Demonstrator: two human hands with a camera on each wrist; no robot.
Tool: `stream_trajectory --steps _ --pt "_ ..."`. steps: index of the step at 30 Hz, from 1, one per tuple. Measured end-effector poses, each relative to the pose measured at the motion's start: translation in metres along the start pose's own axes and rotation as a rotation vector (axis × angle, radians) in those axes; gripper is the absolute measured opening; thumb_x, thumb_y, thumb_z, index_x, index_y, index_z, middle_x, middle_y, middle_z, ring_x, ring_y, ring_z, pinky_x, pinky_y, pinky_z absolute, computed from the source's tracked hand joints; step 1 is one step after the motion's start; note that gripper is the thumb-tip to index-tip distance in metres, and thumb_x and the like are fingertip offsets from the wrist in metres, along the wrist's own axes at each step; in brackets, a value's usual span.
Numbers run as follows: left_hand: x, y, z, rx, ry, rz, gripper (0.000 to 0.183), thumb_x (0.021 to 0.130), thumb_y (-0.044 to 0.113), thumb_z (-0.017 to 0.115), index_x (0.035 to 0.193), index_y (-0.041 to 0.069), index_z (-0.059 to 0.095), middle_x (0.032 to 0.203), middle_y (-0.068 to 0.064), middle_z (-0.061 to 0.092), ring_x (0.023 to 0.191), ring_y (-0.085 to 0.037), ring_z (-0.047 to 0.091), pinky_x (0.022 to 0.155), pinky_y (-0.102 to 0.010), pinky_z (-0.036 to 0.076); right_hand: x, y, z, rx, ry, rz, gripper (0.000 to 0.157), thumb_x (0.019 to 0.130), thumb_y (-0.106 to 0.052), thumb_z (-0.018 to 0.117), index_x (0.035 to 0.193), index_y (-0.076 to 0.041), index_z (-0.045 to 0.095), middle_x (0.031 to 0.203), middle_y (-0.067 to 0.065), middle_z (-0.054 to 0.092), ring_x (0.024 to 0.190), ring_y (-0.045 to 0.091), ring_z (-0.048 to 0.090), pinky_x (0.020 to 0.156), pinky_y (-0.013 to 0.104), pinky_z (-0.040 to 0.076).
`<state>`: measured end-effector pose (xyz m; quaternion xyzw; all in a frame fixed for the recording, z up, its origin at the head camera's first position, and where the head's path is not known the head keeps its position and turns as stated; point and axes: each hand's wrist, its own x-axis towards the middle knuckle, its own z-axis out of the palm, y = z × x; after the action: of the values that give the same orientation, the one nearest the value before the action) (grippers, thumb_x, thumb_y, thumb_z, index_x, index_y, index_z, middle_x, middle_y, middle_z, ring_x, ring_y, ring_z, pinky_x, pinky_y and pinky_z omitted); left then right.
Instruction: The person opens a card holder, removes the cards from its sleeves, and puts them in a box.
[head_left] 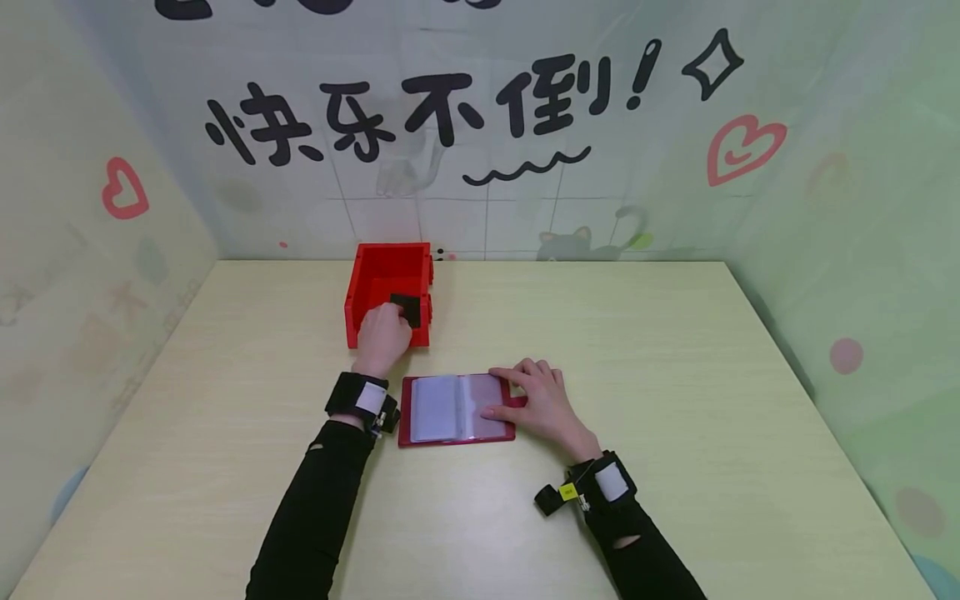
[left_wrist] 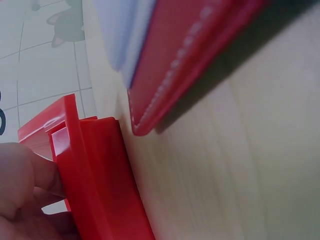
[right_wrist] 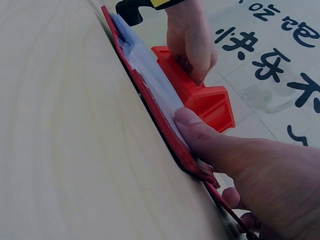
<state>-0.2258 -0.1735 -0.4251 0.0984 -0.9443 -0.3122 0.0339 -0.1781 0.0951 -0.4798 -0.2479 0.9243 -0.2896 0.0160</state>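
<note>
An open red card holder [head_left: 512, 421] with clear plastic sleeves [head_left: 435, 408] lies on the table. My right hand [head_left: 546, 404] holds its right side, the thumb [right_wrist: 192, 122] on the sleeves and other fingers by the cover's edge and strap. To the upper left stands a red plastic bin [head_left: 390, 260]. My left hand [head_left: 384, 335] reaches over its near end, fingers bent down inside. Right beside those fingers is a flat black piece [head_left: 409, 310] in the bin; whether they grip it is hidden. The left wrist view shows the fingers [left_wrist: 47, 177] against the bin wall.
The pale wood table [head_left: 637, 333] ends at a printed backdrop [head_left: 465, 217] behind the bin, with printed walls at left and right. Both wrists wear black straps with small cameras; the right one's camera [head_left: 550, 500] hangs to the side, over the table.
</note>
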Motion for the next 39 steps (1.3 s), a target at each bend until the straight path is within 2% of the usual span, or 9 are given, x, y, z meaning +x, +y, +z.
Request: stream_trajectory --steps 6,10,16,18,21,25,30,34,39 --pt "-0.002 0.002 0.0 0.077 -0.025 0.008 0.018 0.096 0.008 0.055 0.09 -0.005 0.065 0.088 -0.024 0.068 0.081 -0.035 0.061 0.083 -0.045 0.055 0.001 0.001 0.0 -0.003 -0.008 0.007 0.063 0.078 -0.051 0.082 0.133 -0.024 0.066 0.097 0.001 0.054 0.101 0.02 0.045 0.087 0.039 0.028" --pt "-0.002 0.001 0.001 0.085 -0.016 0.017 0.017 0.095 0.009 0.055 0.089 -0.005 0.064 0.085 -0.023 0.067 0.081 -0.035 0.061 0.084 -0.045 0.056 0.001 0.001 0.001 -0.003 -0.005 0.004 0.063 0.078 -0.05 0.082 0.133 -0.024 0.066 0.097 0.001 0.054 0.1 0.02 0.045 0.087 0.038 0.028" --pt "-0.004 -0.001 0.003 0.111 0.028 0.064 0.019 0.096 0.009 0.054 0.088 -0.005 0.065 0.075 -0.02 0.062 0.072 -0.032 0.058 0.068 -0.037 0.05 0.0 0.001 0.001 -0.008 -0.003 0.0 0.063 0.078 -0.05 0.082 0.133 -0.023 0.066 0.096 0.001 0.053 0.099 0.02 0.044 0.087 0.039 0.028" --pt "-0.005 -0.001 0.003 0.109 0.047 0.078 0.02 0.097 0.008 0.054 0.096 -0.007 0.066 0.082 -0.022 0.064 0.075 -0.034 0.059 0.07 -0.038 0.051 0.0 0.0 0.0 -0.008 -0.002 -0.001 0.063 0.078 -0.05 0.082 0.133 -0.023 0.066 0.096 0.001 0.053 0.099 0.02 0.045 0.087 0.039 0.028" --pt "-0.01 0.002 0.002 0.072 0.081 0.097 0.027 0.097 0.008 0.055 0.116 -0.008 0.066 0.109 -0.027 0.068 0.094 -0.039 0.063 0.087 -0.046 0.056 0.0 0.0 -0.001 -0.007 -0.003 0.002 0.063 0.078 -0.05 0.082 0.133 -0.023 0.066 0.096 0.001 0.053 0.1 0.02 0.045 0.087 0.039 0.028" --pt "-0.019 0.003 -0.001 -0.019 0.128 0.124 0.039 0.097 0.007 0.056 0.134 -0.006 0.059 0.139 -0.027 0.058 0.121 -0.043 0.056 0.108 -0.054 0.047 0.0 0.001 -0.001 -0.008 -0.009 0.009 0.064 0.078 -0.05 0.082 0.134 -0.023 0.065 0.097 0.001 0.054 0.1 0.02 0.045 0.088 0.038 0.028" --pt "-0.034 -0.003 -0.006 -0.065 0.178 0.171 0.037 0.098 0.009 0.056 0.133 -0.003 0.061 0.14 -0.024 0.058 0.124 -0.042 0.056 0.108 -0.053 0.047 0.0 0.001 -0.002 -0.003 -0.006 0.008 0.064 0.078 -0.05 0.082 0.133 -0.022 0.066 0.097 0.001 0.054 0.1 0.019 0.045 0.087 0.039 0.029" --pt "-0.047 -0.011 -0.01 -0.078 0.2 0.177 0.037 0.097 0.009 0.059 0.131 -0.002 0.062 0.137 -0.023 0.059 0.123 -0.041 0.055 0.107 -0.055 0.047 0.0 0.003 -0.003 0.01 -0.005 -0.003 0.062 0.08 -0.048 0.081 0.133 -0.021 0.066 0.098 0.001 0.055 0.099 0.019 0.045 0.087 0.038 0.028" --pt "-0.061 -0.025 -0.017 -0.058 0.256 0.172 0.036 0.095 0.008 0.063 0.129 -0.002 0.063 0.133 -0.025 0.06 0.121 -0.042 0.056 0.106 -0.056 0.047 -0.002 0.01 -0.007 0.085 0.042 -0.008 0.049 0.088 -0.041 0.076 0.13 -0.017 0.068 0.094 0.0 0.059 0.095 0.019 0.046 0.086 0.038 0.03"
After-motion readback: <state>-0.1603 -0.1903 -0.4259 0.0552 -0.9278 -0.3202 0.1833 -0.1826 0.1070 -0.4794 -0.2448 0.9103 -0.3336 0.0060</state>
